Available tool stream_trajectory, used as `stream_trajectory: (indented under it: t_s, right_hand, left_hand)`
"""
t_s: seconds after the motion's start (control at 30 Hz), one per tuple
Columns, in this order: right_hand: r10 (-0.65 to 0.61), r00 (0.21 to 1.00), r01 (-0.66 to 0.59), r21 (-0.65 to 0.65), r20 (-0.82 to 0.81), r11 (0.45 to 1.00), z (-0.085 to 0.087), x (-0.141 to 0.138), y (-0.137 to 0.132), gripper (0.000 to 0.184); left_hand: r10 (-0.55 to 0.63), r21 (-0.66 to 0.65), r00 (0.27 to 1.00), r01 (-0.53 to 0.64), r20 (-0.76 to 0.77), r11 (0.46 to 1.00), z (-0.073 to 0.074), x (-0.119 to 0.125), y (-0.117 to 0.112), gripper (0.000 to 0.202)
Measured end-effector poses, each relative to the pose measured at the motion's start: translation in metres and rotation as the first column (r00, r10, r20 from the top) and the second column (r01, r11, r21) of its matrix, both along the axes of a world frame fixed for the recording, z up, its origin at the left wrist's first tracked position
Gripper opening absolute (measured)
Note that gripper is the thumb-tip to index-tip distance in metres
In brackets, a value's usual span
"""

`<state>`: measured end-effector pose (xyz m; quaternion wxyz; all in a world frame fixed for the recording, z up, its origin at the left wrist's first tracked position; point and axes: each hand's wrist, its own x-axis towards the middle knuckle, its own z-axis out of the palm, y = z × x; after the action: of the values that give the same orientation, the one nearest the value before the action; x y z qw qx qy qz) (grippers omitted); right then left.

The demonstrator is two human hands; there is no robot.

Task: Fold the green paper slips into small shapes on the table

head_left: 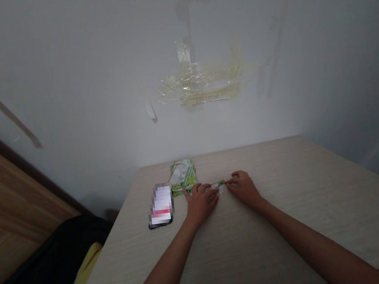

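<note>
Risks first, from the left: phone lying close to the left edge of the table, just beside the left forearm, likely to be knocked toward the black bag below by a careless sweep; next to it a loose pile of green packets, nearly touching the left hand, easy to scatter or to mix up with the piece in hand; left hand itself curled down, fingertips pinching the left end of a small packet flat on the tabletop, between both hands and toward the wall side; right hand likewise closed in a fingertip pinch on the packet's right end; given so slight a hold on each side, prone to slip from one grip, or under a hard pull to tear crookedly and spill. Then the hard to see, again from the left: wooden panel and bag cut off by the frame; phone screen blurred, unreadable; print on the pile too small to read; small packet mostly covered by fingers, so shape, contents and opened or sealed impossible to tell; old tape residue on the wall above, purpose unclear; far right of the table lost in dim shadow.
</note>
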<state>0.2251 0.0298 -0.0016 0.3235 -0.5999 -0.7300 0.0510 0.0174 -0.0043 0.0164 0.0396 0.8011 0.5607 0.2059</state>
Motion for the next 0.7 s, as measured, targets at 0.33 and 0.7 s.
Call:
stream_trajectory:
  t_s: [0.33, 0.7]
  right_hand:
    - [-0.025, 0.994, 0.027, -0.021, 0.110, 0.999, 0.011, -0.011, -0.006, 0.020]
    - [0.011, 0.989, 0.000, -0.074, 0.150, 0.997, 0.009, -0.011, -0.009, 0.032]
  left_hand:
    - [-0.028, -0.006, 1.000, 0.029, 0.014, 1.000, 0.001, -0.001, 0.000, 0.030]
    - [-0.012, -0.012, 1.000, 0.012, 0.013, 1.000, 0.006, 0.001, -0.003, 0.030]
